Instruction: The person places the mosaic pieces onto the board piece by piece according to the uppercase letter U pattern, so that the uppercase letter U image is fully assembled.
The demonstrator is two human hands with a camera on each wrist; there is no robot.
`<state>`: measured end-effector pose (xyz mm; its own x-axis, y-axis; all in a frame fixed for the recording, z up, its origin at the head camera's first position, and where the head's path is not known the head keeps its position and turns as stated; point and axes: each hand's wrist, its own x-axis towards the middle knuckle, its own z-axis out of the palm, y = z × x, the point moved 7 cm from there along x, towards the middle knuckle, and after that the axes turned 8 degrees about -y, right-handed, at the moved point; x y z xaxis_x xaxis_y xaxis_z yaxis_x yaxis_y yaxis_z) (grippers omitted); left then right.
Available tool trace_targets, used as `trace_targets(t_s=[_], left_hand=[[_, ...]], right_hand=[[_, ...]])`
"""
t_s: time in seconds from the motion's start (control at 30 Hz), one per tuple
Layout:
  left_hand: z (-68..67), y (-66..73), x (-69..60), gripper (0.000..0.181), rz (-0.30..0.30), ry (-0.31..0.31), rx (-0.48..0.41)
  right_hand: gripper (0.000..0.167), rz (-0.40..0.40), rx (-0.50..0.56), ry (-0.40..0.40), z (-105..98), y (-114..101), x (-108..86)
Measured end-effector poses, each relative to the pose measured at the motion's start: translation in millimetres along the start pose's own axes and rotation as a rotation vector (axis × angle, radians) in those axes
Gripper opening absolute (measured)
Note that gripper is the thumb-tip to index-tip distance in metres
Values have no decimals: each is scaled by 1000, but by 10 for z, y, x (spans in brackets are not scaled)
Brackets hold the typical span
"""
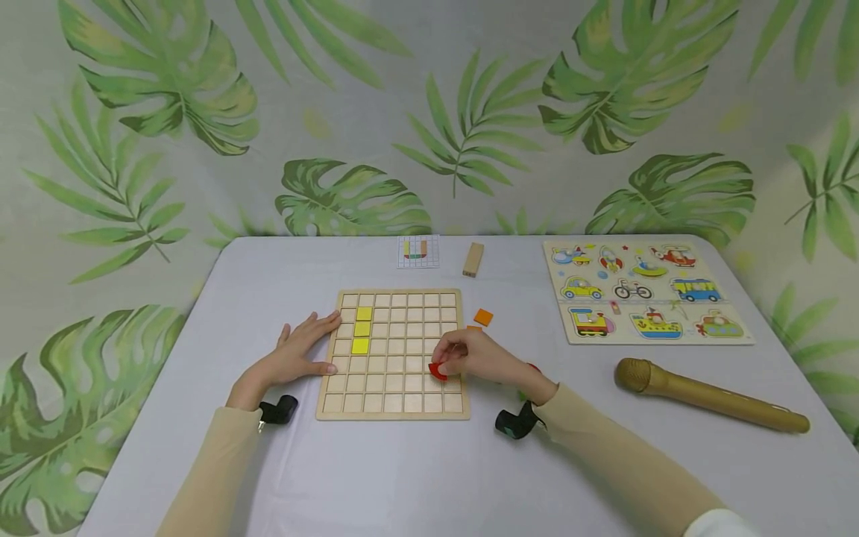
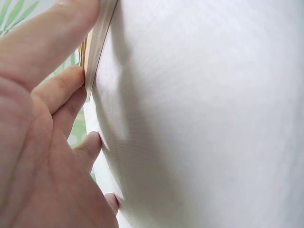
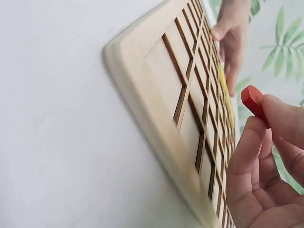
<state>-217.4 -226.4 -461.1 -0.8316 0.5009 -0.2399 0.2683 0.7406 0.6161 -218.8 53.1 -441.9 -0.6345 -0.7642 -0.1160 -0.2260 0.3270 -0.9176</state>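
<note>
A wooden grid board [image 1: 393,412] lies on the table, with several yellow square tiles [image 1: 362,328] in a column near its left side. My left hand [image 1: 288,358] rests at the board's left edge, its thumb and fingertips touching the frame; the left wrist view shows the fingers [image 2: 61,90] spread along that edge. Between thumb and fingers, my right hand [image 1: 479,358] pinches a red curved piece [image 1: 438,371] over the right part of the board. In the right wrist view the red piece [image 3: 254,102] is held above the grid [image 3: 190,114].
Orange tiles [image 1: 483,317] lie right of the board, and a red piece and a green one are partly hidden by the right wrist. Behind are a pattern card [image 1: 418,252] and a wooden block [image 1: 473,259]. A vehicle puzzle [image 1: 651,294] and a brown microphone [image 1: 711,395] lie on the right.
</note>
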Motion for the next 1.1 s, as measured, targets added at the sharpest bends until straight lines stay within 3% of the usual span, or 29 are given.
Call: trace_targets(t_s=[0.17,0.57,0.87,1.1], left_hand=[[-2,3,-3,89,0,0,-1],[8,-22,11,90,-12,-2,9],[-1,5,-1,88,17,4,-5],[1,2,-3,88,20,7,-4]], right_hand=[[7,11,7,-11,110,-78,181],[9,-53,-43,-21,372,-265,663],[8,11,-67,13,562,-353,992],[11,88,-180,62,640,-372,1089]])
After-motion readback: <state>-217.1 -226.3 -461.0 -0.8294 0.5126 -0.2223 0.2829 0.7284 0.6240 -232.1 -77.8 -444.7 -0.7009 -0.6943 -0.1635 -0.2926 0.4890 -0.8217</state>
